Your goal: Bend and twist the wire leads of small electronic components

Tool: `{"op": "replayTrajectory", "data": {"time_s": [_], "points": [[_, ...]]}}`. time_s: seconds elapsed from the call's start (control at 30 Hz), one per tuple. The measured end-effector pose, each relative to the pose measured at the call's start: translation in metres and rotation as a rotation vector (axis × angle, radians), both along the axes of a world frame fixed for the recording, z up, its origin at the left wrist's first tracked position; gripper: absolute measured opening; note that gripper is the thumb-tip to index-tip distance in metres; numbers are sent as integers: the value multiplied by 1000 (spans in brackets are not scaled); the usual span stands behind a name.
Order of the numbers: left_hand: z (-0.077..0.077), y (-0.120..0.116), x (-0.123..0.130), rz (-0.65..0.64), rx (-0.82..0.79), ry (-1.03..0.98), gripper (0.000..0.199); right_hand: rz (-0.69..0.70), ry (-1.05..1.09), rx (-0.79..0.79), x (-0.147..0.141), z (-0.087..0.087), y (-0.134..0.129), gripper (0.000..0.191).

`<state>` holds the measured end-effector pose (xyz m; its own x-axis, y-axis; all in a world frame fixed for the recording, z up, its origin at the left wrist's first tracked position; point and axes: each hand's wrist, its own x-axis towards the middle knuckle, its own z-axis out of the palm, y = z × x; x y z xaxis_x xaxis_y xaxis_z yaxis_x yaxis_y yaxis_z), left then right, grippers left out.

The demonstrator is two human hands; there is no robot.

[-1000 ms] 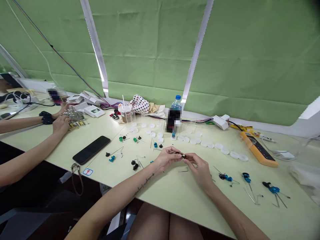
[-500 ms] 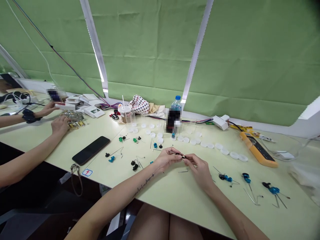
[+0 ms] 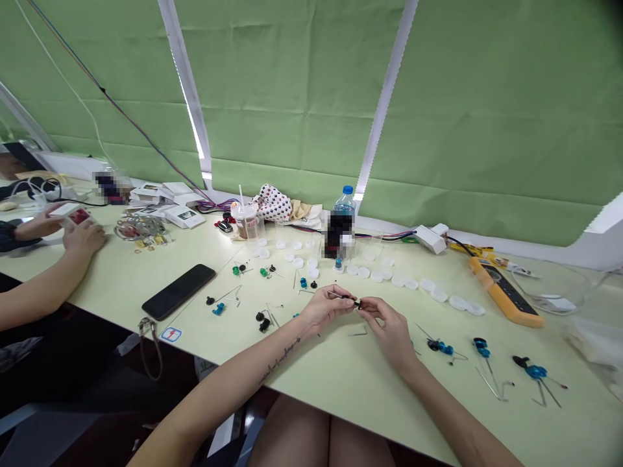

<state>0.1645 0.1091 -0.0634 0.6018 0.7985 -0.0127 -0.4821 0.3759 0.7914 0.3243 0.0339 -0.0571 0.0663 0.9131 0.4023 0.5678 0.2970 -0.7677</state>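
Between my fingertips, above the pale table [image 3: 311,366], is a small black part [image 3: 359,303] with a thin metal rod; its kind is too small to tell. My left hand [image 3: 329,310] pinches it from the left, and my right hand [image 3: 384,321] has its fingertips closed on its right end. Just below them lies an L-shaped hex key [image 3: 358,333]. To the right are blue parts [image 3: 444,348] with black discs and bent rods. Left of my hands lie black parts [image 3: 263,322] and a blue part [image 3: 219,309] with similar rods.
A row of clear plastic caps [image 3: 377,276] runs behind my hands. Further back stand a water bottle [image 3: 346,204] and a lidded drink cup [image 3: 246,220]. An orange power strip [image 3: 506,293] lies right, a phone [image 3: 179,292] left. A co-worker's hands [image 3: 80,230] hold a small box [image 3: 72,214].
The co-worker's hands have drawn back to the left with a box, away from the bag of brass-coloured parts. My own hands stay nearly in place, still pinching the black part.
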Motion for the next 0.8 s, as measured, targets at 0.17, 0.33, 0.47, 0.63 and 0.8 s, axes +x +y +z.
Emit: {"op": "replayTrajectory", "data": {"time_s": [0.17, 0.33, 0.47, 0.63, 0.8], "points": [[2, -1, 0, -7, -4, 16, 29, 9, 13, -23, 0, 2, -2, 22], [1, -1, 0, -22, 12, 21, 28, 11, 14, -26, 1, 1, -2, 25], [-1, 0, -1, -29, 23, 33, 27, 21, 14, -33, 2, 1, -1, 25], [-1, 0, -2, -34, 23, 36, 29, 20, 20, -47, 1, 3, -2, 24], [1, -1, -2, -40, 15, 35, 30, 22, 25, -61, 0, 5, -4, 24]]}}
